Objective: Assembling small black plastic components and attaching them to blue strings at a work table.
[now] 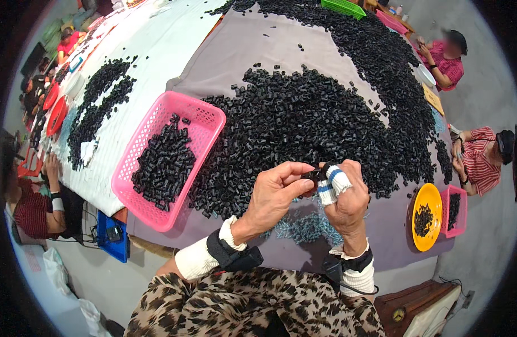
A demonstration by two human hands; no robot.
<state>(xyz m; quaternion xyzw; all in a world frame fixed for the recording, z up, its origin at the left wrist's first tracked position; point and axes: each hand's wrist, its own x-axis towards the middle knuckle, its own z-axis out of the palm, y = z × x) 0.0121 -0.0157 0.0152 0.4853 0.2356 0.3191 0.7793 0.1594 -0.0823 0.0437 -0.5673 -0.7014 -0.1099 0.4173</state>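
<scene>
Fingers of left hand point(275, 188) and right hand point(344, 194) clamped on small black part point(314, 176) between them, above black pile point(303, 123)

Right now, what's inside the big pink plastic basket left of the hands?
The pink plastic lattice basket holds a heap of small black plastic cylindrical parts, piled toward its near half. Bare pink floor shows at the far end. Whatever lies beneath the heap is covered.

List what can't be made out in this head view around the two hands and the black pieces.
- Small black piece: mostly hidden by the fingers of the left hand and right hand; its shape is unclear.
- Right fingertips: covered by a striped wrap.
- Heap of black pieces: single pieces too small to tell apart.
- Pink basket: its floor is hidden under pieces.
</scene>
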